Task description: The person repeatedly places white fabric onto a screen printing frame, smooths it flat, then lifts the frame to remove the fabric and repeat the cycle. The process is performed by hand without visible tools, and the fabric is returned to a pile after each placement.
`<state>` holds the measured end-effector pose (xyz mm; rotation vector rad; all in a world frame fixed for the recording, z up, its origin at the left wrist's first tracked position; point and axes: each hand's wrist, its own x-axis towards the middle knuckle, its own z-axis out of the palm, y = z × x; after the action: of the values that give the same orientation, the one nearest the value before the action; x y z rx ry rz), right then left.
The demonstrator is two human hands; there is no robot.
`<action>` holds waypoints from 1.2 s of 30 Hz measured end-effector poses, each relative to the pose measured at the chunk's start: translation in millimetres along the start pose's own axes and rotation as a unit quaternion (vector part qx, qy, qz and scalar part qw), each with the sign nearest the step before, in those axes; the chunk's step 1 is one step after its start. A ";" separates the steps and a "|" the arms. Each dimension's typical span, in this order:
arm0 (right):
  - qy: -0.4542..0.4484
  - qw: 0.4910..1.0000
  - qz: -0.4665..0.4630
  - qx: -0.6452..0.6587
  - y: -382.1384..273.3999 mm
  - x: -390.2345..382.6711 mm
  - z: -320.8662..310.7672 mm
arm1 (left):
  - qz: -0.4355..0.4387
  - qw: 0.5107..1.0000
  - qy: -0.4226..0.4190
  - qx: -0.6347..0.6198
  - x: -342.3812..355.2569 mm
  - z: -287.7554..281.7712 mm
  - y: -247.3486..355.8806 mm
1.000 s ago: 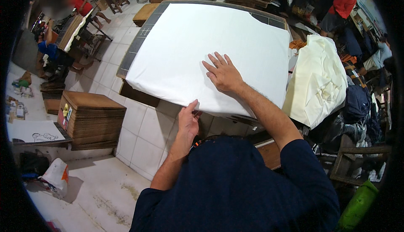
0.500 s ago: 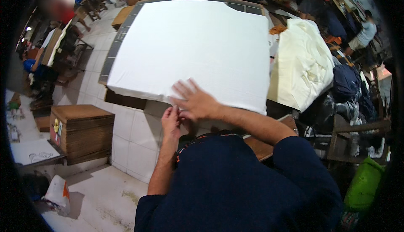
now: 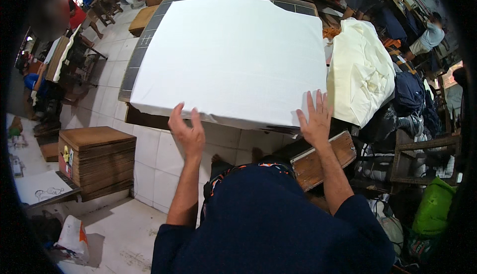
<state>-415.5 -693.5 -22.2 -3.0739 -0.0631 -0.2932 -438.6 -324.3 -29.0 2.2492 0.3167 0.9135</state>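
Observation:
A white cloth piece (image 3: 228, 57), with a curved cut at its far right corner, lies spread over a dark gridded board (image 3: 130, 72) on the table in front of me. Its near edge hangs over the table's front. My left hand (image 3: 188, 131) is at that near edge, left of the middle, fingers apart and holding nothing. At the cloth's near right corner, my right hand (image 3: 316, 121) is spread open with the fingertips by the right edge. Whether either hand touches the cloth, I cannot tell.
Cream fabric (image 3: 358, 72) is heaped right of the table. A wooden box-like piece (image 3: 324, 160) is by my right forearm. A stack of brown boards (image 3: 102, 162) stands at left, near a white sheet with a line drawing (image 3: 42, 184). Other people work at the far left and far right.
My hands were close together at the near edge and have parted. The right has moved right to the cloth's corner; the left has shifted slightly left and its fingers have opened.

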 end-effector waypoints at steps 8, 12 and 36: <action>-0.014 0.957 -0.023 0.288 6.4 -26.5 -58.2 | 0.223 0.954 -0.187 -0.067 39.4 11.9 33.9; -0.019 0.970 -0.069 0.231 -0.9 -26.2 -53.1 | 0.310 0.869 -0.337 -0.186 21.6 37.5 56.7; 0.175 0.960 -0.081 0.201 -8.9 74.6 -19.3 | 0.292 0.775 -0.540 -0.147 -6.7 105.3 124.7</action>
<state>-346.4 -683.1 11.3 -2.5762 -0.3178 -0.7290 -374.4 -472.3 -3.7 2.1852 -1.0170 -0.2003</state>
